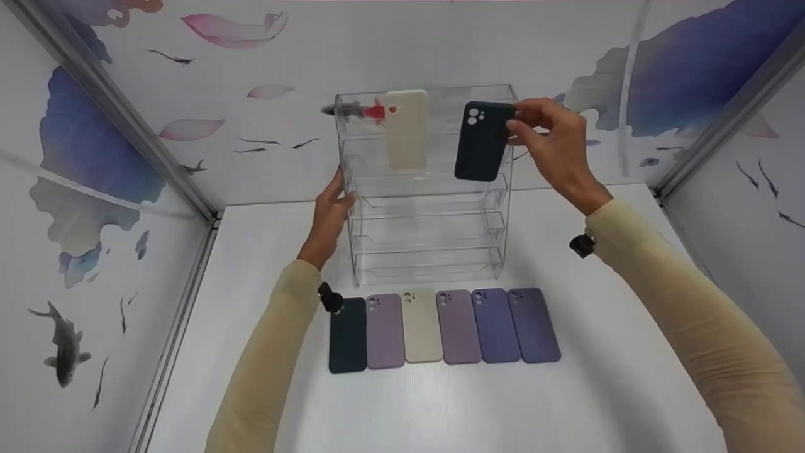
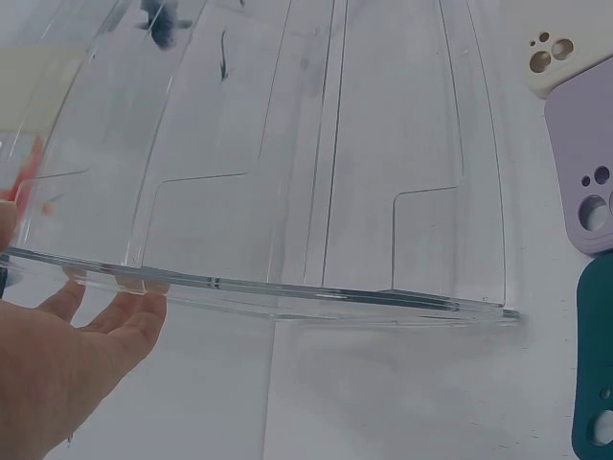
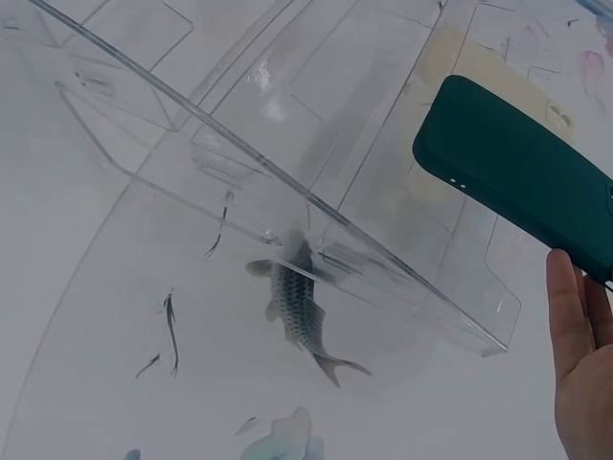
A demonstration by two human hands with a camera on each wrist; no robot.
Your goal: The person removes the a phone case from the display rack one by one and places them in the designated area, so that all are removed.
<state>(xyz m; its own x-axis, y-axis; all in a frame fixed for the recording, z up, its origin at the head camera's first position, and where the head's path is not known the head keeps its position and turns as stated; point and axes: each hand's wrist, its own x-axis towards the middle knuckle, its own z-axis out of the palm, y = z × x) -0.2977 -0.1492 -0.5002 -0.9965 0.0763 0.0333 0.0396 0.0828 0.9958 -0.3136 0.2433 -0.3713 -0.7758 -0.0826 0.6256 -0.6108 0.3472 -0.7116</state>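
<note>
My right hand (image 1: 558, 141) pinches a dark green phone case (image 1: 481, 148) by its upper right edge, in front of the top of a clear acrylic display rack (image 1: 427, 223). The case is slightly tilted, camera holes at the top. In the right wrist view, the green case (image 3: 508, 158) hangs beyond the rack's side panel. My left hand (image 1: 328, 214) grips the rack's left side, and in the left wrist view its fingers (image 2: 134, 321) wrap the panel edge. A cream phone case (image 1: 407, 135) stands upright in the rack's top tier, left of the green one.
On the white table (image 1: 415, 409), before the rack, several phone cases lie in a row: a dark green case (image 1: 348, 340), a cream case (image 1: 422, 330), and purple cases (image 1: 534, 327) in different shades. Printed white panels (image 1: 302, 50) enclose the table behind and at both sides.
</note>
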